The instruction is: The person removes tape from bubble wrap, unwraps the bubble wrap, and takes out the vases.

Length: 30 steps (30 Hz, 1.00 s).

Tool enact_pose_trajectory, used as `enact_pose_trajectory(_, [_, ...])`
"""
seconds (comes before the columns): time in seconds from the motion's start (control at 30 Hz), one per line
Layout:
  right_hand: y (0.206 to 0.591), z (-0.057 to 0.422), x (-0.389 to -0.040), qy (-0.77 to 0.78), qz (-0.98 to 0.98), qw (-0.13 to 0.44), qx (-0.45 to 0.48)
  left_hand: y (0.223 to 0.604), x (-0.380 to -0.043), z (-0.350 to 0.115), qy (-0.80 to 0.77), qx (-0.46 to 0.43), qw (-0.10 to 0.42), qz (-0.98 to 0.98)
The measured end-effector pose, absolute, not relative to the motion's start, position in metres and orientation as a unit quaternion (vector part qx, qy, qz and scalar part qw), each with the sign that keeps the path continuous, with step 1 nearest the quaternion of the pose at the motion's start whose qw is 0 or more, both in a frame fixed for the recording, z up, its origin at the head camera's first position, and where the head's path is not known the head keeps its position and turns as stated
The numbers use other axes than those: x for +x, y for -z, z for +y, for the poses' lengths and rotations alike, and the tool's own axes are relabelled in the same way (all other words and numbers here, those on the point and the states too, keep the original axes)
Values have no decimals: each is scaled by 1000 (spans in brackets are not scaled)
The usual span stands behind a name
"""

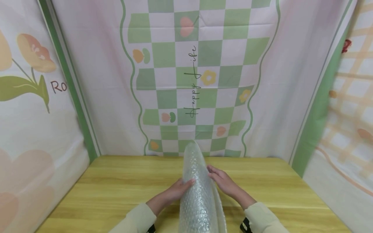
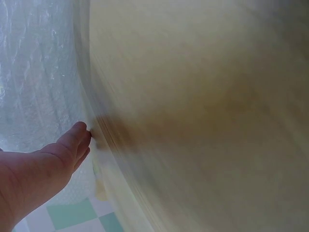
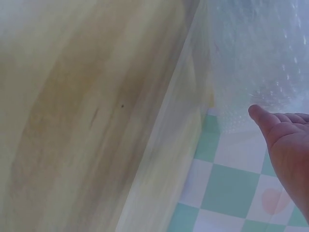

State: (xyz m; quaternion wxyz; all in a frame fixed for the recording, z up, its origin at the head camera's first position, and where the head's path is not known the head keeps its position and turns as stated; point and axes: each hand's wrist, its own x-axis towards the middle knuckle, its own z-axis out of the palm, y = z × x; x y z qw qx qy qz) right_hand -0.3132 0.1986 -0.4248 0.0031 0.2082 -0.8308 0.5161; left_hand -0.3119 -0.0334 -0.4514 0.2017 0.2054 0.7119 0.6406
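A roll of clear bubble wrap [image 1: 196, 191] stands lengthwise before me, its narrow far end raised against the backdrop. My left hand [image 1: 176, 190] holds its left side, with the thumb lying on the near surface and the other fingers mostly hidden. On the opposite side, my right hand [image 1: 223, 182] holds the roll near a loose edge layer. The left wrist view shows the left hand [image 2: 46, 166] against the shiny bubble wrap [image 2: 38, 72]. In the right wrist view, the right hand's [image 3: 289, 145] thumb meets the bubble wrap [image 3: 260, 53], and its fingertips are out of sight.
Beneath the roll is a light wooden table [image 1: 116, 184]. Behind it hangs a green-and-white checkered cloth [image 1: 163, 51] with printed lettering. Patterned cloth walls [image 1: 20, 129] enclose the left and right sides.
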Motion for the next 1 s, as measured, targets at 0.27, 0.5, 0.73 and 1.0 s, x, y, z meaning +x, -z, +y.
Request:
enact_pose_trajectory(0.27, [419,200,-313,-509,-836,10,204,450,-310,-33,-635,191,192,723])
enact_pose_trajectory(0.5, [410,201,-316,-496,-845,13,199,450,-310,-33,-638,200,191,719])
enact_pose_trajectory(0.73, [402,200,-323,-496,-847,11,192,452,-312,-33,-637,197,186,722])
enact_pose_trajectory(1.0, [399,196,-333,-497,-844,-5,202,452,-312,-35,-633,201,191,723])
